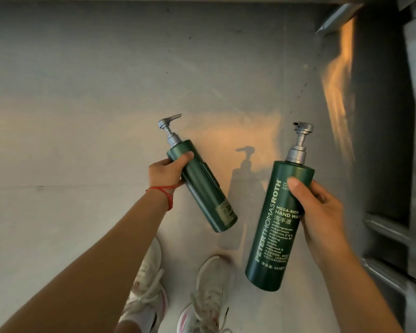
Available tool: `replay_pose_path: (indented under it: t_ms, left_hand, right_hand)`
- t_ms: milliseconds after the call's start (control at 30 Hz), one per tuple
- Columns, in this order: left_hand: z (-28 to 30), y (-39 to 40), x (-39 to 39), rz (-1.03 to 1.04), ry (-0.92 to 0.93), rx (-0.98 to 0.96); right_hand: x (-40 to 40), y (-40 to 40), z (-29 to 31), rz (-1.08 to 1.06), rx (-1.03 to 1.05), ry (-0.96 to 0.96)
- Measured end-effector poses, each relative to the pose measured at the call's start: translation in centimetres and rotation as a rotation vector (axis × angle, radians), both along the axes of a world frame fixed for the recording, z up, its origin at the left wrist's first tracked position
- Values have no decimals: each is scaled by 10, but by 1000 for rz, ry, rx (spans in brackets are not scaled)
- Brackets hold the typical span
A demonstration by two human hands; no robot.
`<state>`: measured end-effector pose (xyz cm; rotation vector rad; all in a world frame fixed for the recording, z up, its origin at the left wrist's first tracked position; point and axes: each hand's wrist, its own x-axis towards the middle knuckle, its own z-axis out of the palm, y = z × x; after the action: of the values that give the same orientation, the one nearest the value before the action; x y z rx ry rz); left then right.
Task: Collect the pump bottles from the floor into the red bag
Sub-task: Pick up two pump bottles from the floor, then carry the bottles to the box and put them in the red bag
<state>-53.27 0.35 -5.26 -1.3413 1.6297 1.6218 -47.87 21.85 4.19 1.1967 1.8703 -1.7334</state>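
Floor: smooth, pale grey floor [82, 104] with faint scuffs and a thin seam line; a warm orange patch of light lies just beyond the lettered bottle.
Lettered bottle: tall dark green pump bottle with pale lettering and a silver pump [277, 227], held above the floor, roughly upright and leaning slightly right.
Right hand: the right hand [322, 212] grips the lettered bottle from its right side, thumb pressed across the front and fingers wrapped behind.
Second bottle: slimmer dark green pump bottle with a silver spout [199, 186], left of the lettered bottle and well apart from it, tilted with its pump up and to the left.
Left hand: the left hand [165, 171] curls around the second bottle's upper body; a red string bracelet [165, 192] circles the wrist.
Shadow: a pump-bottle shadow falls on the floor between the two bottles.
Feet: two white laced trainers with pink trim [202, 292] stand on the floor below and left of the lettered bottle.
Room edge: a dark metallic panel with steel trim [382, 140] runs along the floor right of the lettered bottle, reflecting orange light.
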Motion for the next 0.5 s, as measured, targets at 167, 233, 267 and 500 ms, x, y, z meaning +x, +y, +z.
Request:
replay_pose_path:
  t_ms: [167, 233, 267, 500]
  left_hand:
    - [99, -25, -4, -176, 99, 91]
    - [146, -35, -6, -238, 122, 109]
    - [172, -40, -7, -264, 136, 116]
    - [360, -70, -16, -395, 280, 136]
  right_hand:
    - [-10, -18, 82, 4, -27, 20]
    - [-16, -27, 125, 17, -55, 34]
    - [-19, -32, 147, 24, -66, 44]
    - [-48, -61, 315, 47, -94, 137]
